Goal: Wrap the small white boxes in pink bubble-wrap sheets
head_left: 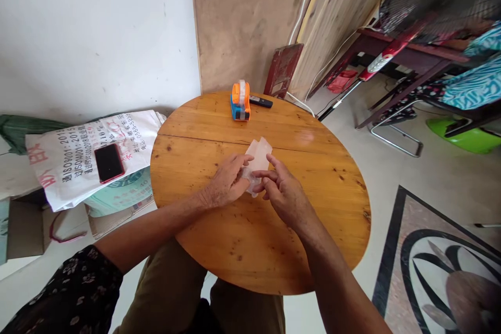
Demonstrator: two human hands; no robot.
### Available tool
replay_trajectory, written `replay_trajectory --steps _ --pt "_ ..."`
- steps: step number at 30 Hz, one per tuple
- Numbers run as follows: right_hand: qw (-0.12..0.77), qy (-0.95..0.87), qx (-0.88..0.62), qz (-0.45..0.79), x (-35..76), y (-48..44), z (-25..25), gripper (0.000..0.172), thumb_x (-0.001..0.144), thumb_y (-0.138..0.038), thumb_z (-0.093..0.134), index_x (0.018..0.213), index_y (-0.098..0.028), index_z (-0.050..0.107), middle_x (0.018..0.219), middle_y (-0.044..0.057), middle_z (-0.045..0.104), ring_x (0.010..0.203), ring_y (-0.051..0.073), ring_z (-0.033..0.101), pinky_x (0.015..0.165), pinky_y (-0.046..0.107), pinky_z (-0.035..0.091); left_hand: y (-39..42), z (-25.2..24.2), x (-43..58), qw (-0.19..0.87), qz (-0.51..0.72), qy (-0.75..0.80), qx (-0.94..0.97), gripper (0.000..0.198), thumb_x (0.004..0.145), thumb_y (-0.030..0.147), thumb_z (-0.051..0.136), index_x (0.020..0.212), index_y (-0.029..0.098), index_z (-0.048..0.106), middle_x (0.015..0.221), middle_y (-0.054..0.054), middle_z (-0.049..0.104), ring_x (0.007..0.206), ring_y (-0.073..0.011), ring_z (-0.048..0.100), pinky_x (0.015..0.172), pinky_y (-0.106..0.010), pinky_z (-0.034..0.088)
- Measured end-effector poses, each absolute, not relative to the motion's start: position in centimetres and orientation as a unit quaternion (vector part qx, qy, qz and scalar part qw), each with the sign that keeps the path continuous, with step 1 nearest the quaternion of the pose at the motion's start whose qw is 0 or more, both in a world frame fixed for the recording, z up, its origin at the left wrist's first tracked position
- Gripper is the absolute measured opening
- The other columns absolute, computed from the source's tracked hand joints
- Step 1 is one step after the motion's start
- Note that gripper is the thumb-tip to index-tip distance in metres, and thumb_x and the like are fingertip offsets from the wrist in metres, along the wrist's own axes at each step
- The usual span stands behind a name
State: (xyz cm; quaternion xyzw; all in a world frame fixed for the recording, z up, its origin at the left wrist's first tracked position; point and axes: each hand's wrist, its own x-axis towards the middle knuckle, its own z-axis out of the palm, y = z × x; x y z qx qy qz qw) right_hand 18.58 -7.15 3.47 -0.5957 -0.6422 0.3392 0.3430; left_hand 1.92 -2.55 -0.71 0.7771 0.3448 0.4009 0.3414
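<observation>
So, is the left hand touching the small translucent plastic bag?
Touching. Head view: the left hand rests its fingers on the small translucent plastic bag.

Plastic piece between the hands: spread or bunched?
Partly spread: the plastic piece lies flat on the table at its far end; its near end bunches between the left hand and right hand.

Round wooden table (321, 209): orange-blue tape dispenser (240, 100) at far edge, black remote (261, 101) just beside it, translucent plastic piece (259, 156) mid-table.
</observation>
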Motion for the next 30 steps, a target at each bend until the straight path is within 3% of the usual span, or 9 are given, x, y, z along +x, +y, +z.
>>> replay_trajectory --steps 4,7,15,20,25,30 --pt "0.261 -0.721 -0.597 0.236 18.5 -7.5 4.4 0.066 0.085 -0.012 0.042 0.15 -0.017 0.032 0.118 0.013 0.072 0.096 0.025 0.072 0.085 0.042 0.056 -2.7 -0.1 2.3 0.361 0.386 0.373 0.762 0.042 0.083 0.038 0.061 0.118 0.015 0.056 0.106 -0.009 0.057 0.093 -0.0204 0.055 0.079 -0.035 0.049" --pt "0.214 -0.756 -0.583 0.208 19.0 -7.3 4.7 0.067 0.085 -0.01 0.04 0.151 -0.016 0.029 0.121 0.014 0.071 0.106 0.028 0.069 0.089 0.046 0.055 -2.9 0.3 2.7 0.359 0.367 0.408 0.755 0.044 0.081 0.041 0.066 0.115 0.015 0.059 0.105 -0.009 0.058 0.095 -0.0216 0.056 0.082 -0.036 0.048" --pt "0.223 -0.781 -0.524 0.257 20.6 -6.0 4.3 0.068 0.083 -0.009 0.04 0.149 -0.02 0.032 0.117 0.01 0.073 0.085 0.02 0.071 0.085 0.041 0.055 -3.0 -0.1 3.1 0.319 0.373 0.396 0.776 0.042 0.073 0.011 0.054 0.114 0.015 0.06 0.099 -0.007 0.057 0.096 -0.0211 0.054 0.088 -0.037 0.048" --pt "0.289 -0.712 -0.518 0.376 20.8 -4.6 4.5 0.057 0.085 -0.017 0.045 0.141 -0.018 0.041 0.102 0.008 0.076 0.08 0.018 0.07 0.082 0.039 0.055 -3.1 -0.3 3.1 0.322 0.383 0.378 0.779 0.037 0.072 0.012 0.05 0.106 0.016 0.065 0.097 -0.007 0.054 0.094 -0.0208 0.053 0.085 -0.037 0.05" --pt "0.379 -0.604 -0.571 0.406 22.4 -2.8 4.1 0.041 0.08 -0.03 0.057 0.119 -0.016 0.056 0.084 0.006 0.074 0.063 0.015 0.064 0.063 0.03 0.052 -3.3 -0.9 3.2 0.293 0.393 0.381 0.784 0.043 0.071 0.014 0.052 0.112 0.013 0.066 0.107 -0.012 0.053 0.099 -0.0237 0.054 0.09 -0.041 0.05" --pt "0.394 -0.547 -0.636 0.376 25.5 0.2 3.0 0.032 0.07 -0.034 0.067 0.098 -0.019 0.065 0.095 0.007 0.072 0.066 0.014 0.062 0.051 0.024 0.042 -3.4 -1.1 3.3 0.265 0.397 0.369 0.797 0.041 0.072 0.014 0.052 0.111 0.012 0.065 0.109 -0.013 0.053 0.1 -0.025 0.054 0.088 -0.041 0.051"
